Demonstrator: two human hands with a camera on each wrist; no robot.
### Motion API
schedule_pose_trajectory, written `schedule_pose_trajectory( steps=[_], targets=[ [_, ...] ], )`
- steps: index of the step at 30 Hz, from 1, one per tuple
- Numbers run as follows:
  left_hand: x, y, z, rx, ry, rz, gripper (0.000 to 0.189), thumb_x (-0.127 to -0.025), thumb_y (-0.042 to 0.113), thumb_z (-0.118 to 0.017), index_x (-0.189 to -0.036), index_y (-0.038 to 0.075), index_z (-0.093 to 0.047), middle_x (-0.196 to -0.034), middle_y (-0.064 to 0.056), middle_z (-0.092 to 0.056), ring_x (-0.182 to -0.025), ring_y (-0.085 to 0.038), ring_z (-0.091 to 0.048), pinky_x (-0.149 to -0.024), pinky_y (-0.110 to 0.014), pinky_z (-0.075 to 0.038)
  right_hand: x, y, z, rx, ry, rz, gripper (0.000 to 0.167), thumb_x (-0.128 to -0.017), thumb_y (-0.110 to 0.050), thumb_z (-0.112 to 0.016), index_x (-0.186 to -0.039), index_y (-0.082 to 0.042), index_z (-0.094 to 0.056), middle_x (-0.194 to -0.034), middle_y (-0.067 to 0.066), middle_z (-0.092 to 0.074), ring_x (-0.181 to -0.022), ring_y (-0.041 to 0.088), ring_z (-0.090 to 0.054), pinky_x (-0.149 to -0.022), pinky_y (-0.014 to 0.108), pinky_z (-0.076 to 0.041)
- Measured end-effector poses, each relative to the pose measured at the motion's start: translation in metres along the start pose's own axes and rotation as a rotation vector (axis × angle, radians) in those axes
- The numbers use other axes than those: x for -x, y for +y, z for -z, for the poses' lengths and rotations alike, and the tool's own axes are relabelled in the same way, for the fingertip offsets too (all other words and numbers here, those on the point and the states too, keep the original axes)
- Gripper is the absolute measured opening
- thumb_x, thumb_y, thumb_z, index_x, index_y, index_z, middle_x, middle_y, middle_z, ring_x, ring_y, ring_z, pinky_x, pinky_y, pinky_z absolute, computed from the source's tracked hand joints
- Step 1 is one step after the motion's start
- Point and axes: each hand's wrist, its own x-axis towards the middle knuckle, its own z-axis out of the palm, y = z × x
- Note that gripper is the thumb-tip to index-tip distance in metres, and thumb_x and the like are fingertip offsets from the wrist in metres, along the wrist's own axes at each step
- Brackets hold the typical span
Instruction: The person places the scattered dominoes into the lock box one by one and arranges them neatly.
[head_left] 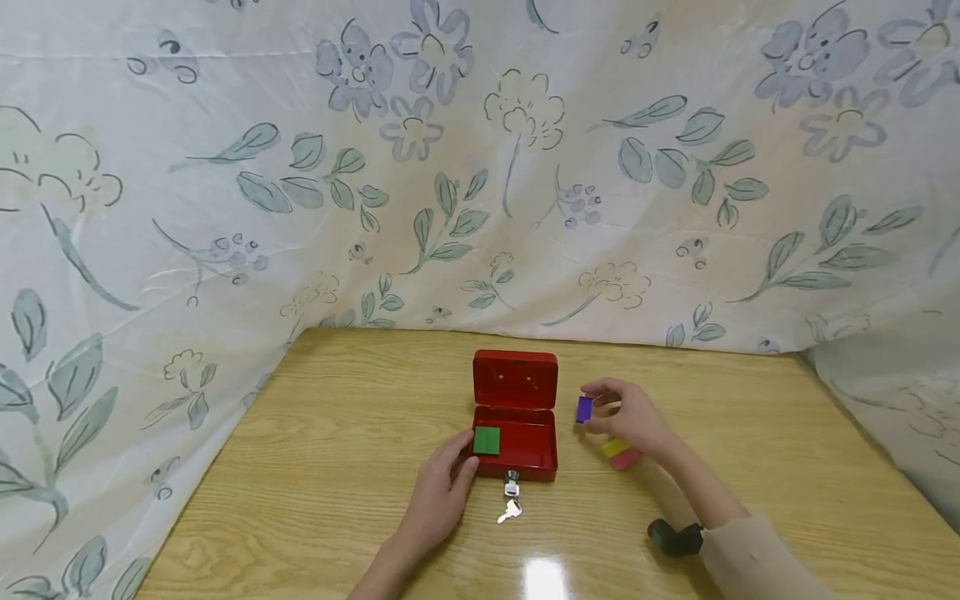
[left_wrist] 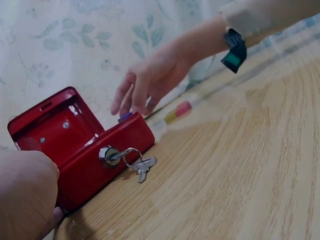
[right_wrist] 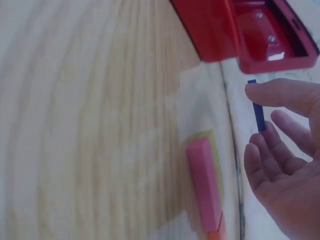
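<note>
A small red metal cash box (head_left: 517, 467) stands on the table with its lid (head_left: 515, 379) raised. Inside, at its left end, lies a green block (head_left: 487, 441) with a faint line down its middle. My left hand (head_left: 442, 492) rests against the left side of the box, thumb near the front corner; part of its fingers is hidden in the left wrist view. To the right of the box, my right hand (head_left: 628, 418) pinches a purple block (right_wrist: 258, 112) between thumb and fingertips, above the table. From the box's front lock (left_wrist: 108, 156) hangs a ring with keys (left_wrist: 142, 166).
Below the right hand, a pink block (right_wrist: 205, 182) and a yellow block (head_left: 613, 447) lie side by side on the table, with an orange piece (right_wrist: 215, 235) at the pink one's end. A floral cloth (head_left: 480, 250) hangs behind the wooden table (head_left: 337, 425).
</note>
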Motion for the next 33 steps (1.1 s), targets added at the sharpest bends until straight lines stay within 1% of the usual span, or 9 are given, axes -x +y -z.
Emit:
schedule_pose_trajectory(
  steps=[5,11,15,17,20,24,33],
  targets=[
    [0.0,0.001,0.0,-0.007,-0.001,-0.004,0.044,-0.102,0.009,-0.058,-0.142,-0.006,-0.049,-0.142,-0.02,-0.053,-0.133,-0.028,-0.048,-0.107,-0.037,-0.044,0.005,-0.006,-0.003,0.013,0.027,0.028,0.053,-0.078,-0.001,-0.083,-0.126,0.005,-0.061,-0.117,0.015,-0.064,-0.104,0.031,-0.061,-0.087,0.038,-0.057],
    [0.0,0.002,0.0,-0.012,0.001,-0.008,0.044,-0.102,0.009,-0.058,-0.142,-0.005,-0.049,-0.142,-0.019,-0.053,-0.133,-0.028,-0.048,-0.107,-0.038,-0.044,0.013,-0.015,-0.005,0.008,0.059,0.019,0.052,-0.079,-0.001,-0.083,-0.126,0.004,-0.061,-0.117,0.015,-0.063,-0.105,0.032,-0.061,-0.086,0.04,-0.057],
    [0.001,0.001,0.0,-0.009,-0.001,0.002,0.044,-0.102,0.009,-0.058,-0.143,-0.005,-0.049,-0.142,-0.019,-0.053,-0.134,-0.028,-0.048,-0.107,-0.037,-0.044,0.017,-0.022,-0.006,0.007,0.085,0.014,0.051,-0.079,-0.003,-0.083,-0.125,0.002,-0.062,-0.116,0.015,-0.064,-0.106,0.032,-0.061,-0.088,0.042,-0.057],
    [0.001,0.001,0.0,-0.006,-0.002,0.007,0.044,-0.102,0.009,-0.058,-0.143,-0.005,-0.049,-0.142,-0.018,-0.053,-0.134,-0.027,-0.048,-0.107,-0.037,-0.044,0.019,-0.025,-0.007,0.005,0.094,0.012,0.05,-0.079,-0.004,-0.084,-0.125,0.001,-0.063,-0.116,0.014,-0.064,-0.106,0.032,-0.062,-0.088,0.041,-0.057],
    [0.001,0.001,0.0,-0.001,-0.002,0.009,0.043,-0.102,0.008,-0.058,-0.143,-0.005,-0.049,-0.142,-0.018,-0.053,-0.134,-0.027,-0.048,-0.107,-0.037,-0.044,0.022,-0.03,-0.009,-0.01,0.099,0.017,0.05,-0.079,-0.005,-0.084,-0.125,0.001,-0.063,-0.116,0.015,-0.065,-0.105,0.031,-0.063,-0.087,0.036,-0.058],
    [0.001,0.002,0.0,-0.006,0.0,0.007,0.043,-0.102,0.008,-0.058,-0.143,-0.005,-0.049,-0.142,-0.019,-0.053,-0.134,-0.027,-0.048,-0.107,-0.037,-0.044,0.025,-0.035,-0.012,-0.033,0.099,0.05,0.051,-0.079,-0.004,-0.085,-0.124,0.002,-0.063,-0.117,0.015,-0.066,-0.105,0.03,-0.063,-0.085,0.033,-0.058],
    [0.001,0.003,0.0,-0.02,0.002,-0.001,0.043,-0.102,0.008,-0.058,-0.142,-0.005,-0.049,-0.142,-0.019,-0.054,-0.133,-0.027,-0.049,-0.108,-0.038,-0.044,0.032,-0.053,-0.023,-0.044,0.095,0.146,0.047,-0.078,-0.003,-0.085,-0.121,-0.001,-0.065,-0.115,0.011,-0.066,-0.106,0.029,-0.062,-0.086,0.036,-0.058]
  ],
)
